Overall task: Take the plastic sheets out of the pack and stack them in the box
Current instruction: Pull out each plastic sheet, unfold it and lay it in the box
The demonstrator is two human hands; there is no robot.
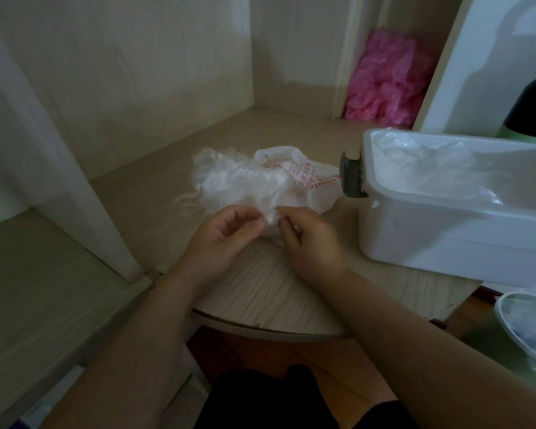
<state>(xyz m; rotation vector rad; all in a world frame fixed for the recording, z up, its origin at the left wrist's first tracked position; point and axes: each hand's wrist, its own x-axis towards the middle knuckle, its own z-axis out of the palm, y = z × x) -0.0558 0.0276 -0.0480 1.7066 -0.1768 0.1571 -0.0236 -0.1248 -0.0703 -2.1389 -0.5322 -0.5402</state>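
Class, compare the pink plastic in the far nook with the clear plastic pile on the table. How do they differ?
The pink plastic is bright pink; the clear plastic pile is colourless. The pink plastic lies untouched far back; the clear plastic pile lies near, its edge pinched by the left hand and right hand. Both are crumpled.

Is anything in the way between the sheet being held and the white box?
Nothing visible. The left hand and right hand pinch the plastic sheet in front of the pack; the white box stands to the right, top open, with only bare table between.
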